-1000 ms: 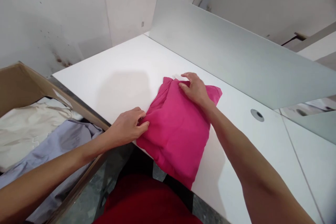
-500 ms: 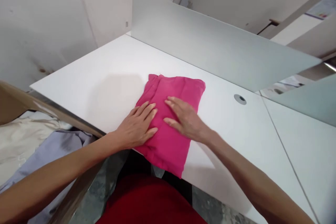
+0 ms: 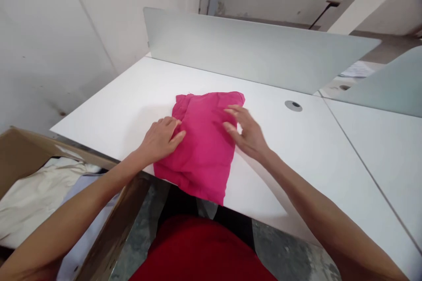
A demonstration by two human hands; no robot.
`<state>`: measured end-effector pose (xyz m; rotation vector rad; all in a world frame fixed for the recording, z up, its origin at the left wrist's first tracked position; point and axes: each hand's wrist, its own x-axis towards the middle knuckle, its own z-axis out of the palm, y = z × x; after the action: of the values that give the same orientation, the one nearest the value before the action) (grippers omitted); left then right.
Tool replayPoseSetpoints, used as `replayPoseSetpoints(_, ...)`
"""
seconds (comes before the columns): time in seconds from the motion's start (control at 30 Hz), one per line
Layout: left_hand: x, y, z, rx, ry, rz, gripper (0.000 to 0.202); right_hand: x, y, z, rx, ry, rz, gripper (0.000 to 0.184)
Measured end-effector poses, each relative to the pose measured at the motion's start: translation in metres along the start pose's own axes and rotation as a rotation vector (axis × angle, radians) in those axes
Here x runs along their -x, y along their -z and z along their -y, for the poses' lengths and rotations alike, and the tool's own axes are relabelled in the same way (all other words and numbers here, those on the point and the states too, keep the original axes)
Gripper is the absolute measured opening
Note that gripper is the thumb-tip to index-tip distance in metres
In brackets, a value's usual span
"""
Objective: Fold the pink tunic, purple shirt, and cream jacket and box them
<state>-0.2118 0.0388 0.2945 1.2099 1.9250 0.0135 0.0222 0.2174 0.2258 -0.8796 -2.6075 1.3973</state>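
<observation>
Your right hand (image 3: 247, 134) has lifted off the folded pink garment (image 3: 201, 145) since the earlier frame, when it lay flat on the cloth, and it now hovers, slightly blurred, at the garment's right edge. Its fingers are spread apart, and you can't tell whether the tips are touching the cloth. Your left hand (image 3: 161, 138) rests on the garment's left edge, its fingers close together and curled onto the fabric. The garment lies on the white bench (image 3: 280, 162), its lower corner reaching the front edge, right in front of your red top (image 3: 201, 250). Behind it, a frosted partition panel (image 3: 257, 48) runs along the back of the bench, and a round cable grommet (image 3: 293, 105) sits off to the right, well clear of your right hand. On your left, your forearm crosses above the rim of a cardboard box (image 3: 115, 197), which holds cream fabric (image 3: 36, 197) and a pale lavender garment (image 3: 87, 197). Below the bench, a stone floor (image 3: 283, 250) shows.
</observation>
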Motion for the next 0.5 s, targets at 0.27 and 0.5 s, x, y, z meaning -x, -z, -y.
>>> replayPoseSetpoints(0.27, -0.083, -0.008, -0.013, 0.004, 0.288, 0.089, 0.035, 0.020, 0.010, -0.019, -0.324, -0.810, -0.022, 0.062)
replayPoseSetpoints(0.5, -0.081, -0.010, -0.017, 0.330, 0.218, -0.366, 0.013, 0.003, 0.000, -0.005, -0.518, -0.878, -0.023, 0.047)
